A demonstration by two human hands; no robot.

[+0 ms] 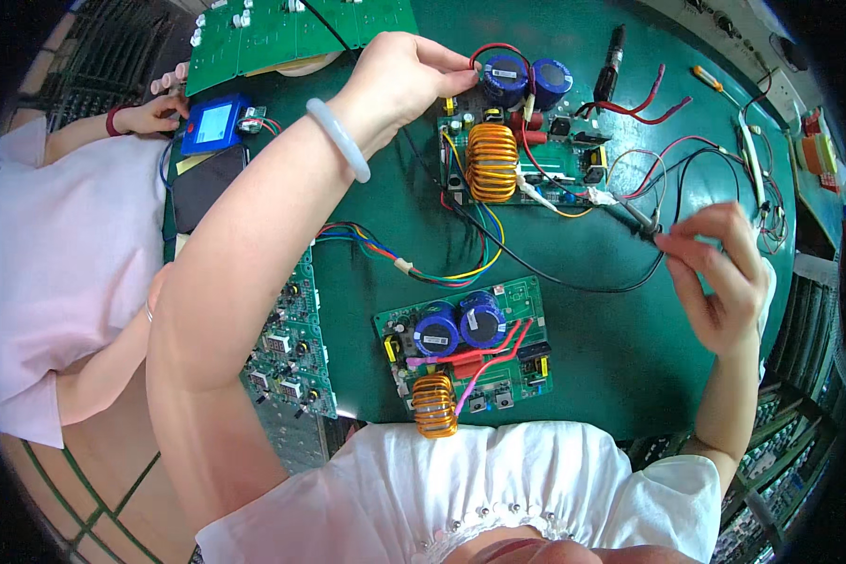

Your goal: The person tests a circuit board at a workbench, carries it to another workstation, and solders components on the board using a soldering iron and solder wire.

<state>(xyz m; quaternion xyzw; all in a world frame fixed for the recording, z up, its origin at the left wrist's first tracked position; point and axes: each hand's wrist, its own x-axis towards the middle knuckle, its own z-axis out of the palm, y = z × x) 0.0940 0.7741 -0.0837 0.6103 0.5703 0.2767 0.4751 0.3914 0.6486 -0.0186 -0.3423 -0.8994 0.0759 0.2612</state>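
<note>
**Two hands at the far circuit board**

The far circuit board [526, 141] lies on the green bench [620, 348], and everything here is placed against it. The left hand [399, 80] reaches to its upper left corner, fingers [446, 64] pinched together on a red wire loop [494, 49] just beside the two blue capacitors [526, 80] that stand at the board's far edge. A pale bangle [338, 139] sits on that wrist. Below the capacitors, in the board's left half, stands an orange wound coil [492, 162].

To the right of the board, the right hand [719, 277] holds a black probe [637, 218] between thumb and fingertips, fingers closed on its rear end. The probe's tip points at the board's right lower corner, where a white connector [600, 195] sits; whether it touches cannot be told. A black lead [555, 273] trails from the probe in a curve below the board.

Nearer the person than that board lies a second circuit board [470, 348] with the same blue capacitors and orange coil, untouched. A bundle of coloured wires [395, 258] runs between the two. Left of the far board, another person's hand [150, 115] rests by a blue meter [214, 122].
</note>
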